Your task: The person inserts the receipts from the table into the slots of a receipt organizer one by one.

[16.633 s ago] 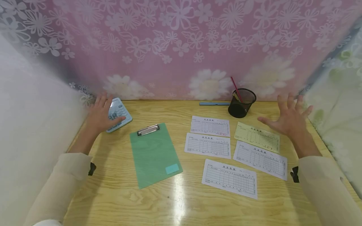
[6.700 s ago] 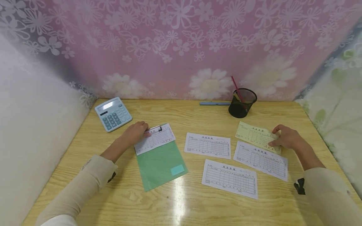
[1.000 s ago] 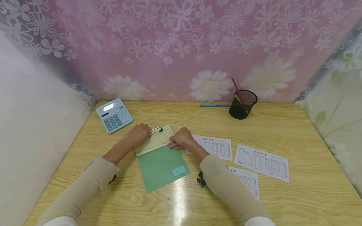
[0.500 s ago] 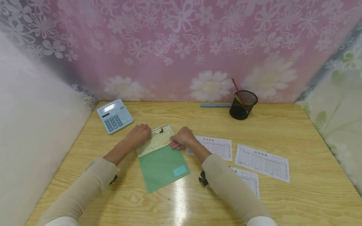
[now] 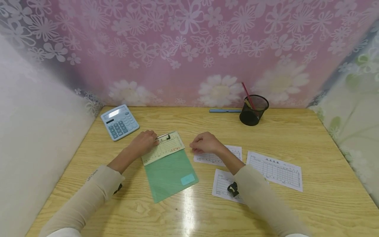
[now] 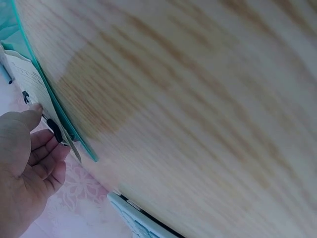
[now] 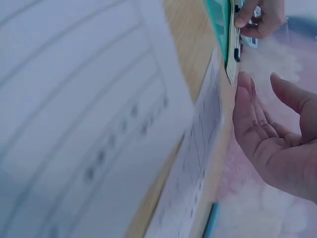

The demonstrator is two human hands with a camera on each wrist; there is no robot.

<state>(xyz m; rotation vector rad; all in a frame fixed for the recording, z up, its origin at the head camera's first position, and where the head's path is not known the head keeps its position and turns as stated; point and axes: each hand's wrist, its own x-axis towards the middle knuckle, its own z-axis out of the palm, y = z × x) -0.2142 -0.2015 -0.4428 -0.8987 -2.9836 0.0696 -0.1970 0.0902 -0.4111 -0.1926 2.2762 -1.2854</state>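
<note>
My left hand (image 5: 144,142) pinches the metal clip (image 5: 162,136) at the top of the green clipboard (image 5: 170,179). Thumb and fingers lie around the clip in the left wrist view. A yellow receipt slip (image 5: 163,149) lies across the clipboard's upper part, its top edge at the clip. To the right, my right hand (image 5: 207,143) hovers over a white receipt slip (image 5: 232,154) and partly hides it. Its thumb stands apart from loosely bent fingers (image 7: 247,116) in the right wrist view, with nothing between them.
Two more white slips (image 5: 275,170) lie further right and nearer, one partly under the right forearm. A light blue calculator (image 5: 119,122) sits left, behind the left hand. At the back stand a black mesh pen cup (image 5: 250,115) and a blue pen (image 5: 224,111).
Earlier, a white slip and then the yellow one went from the table to the clipboard. In the last half second my right hand leaves the yellow slip's edge and moves right; the left stays.
</note>
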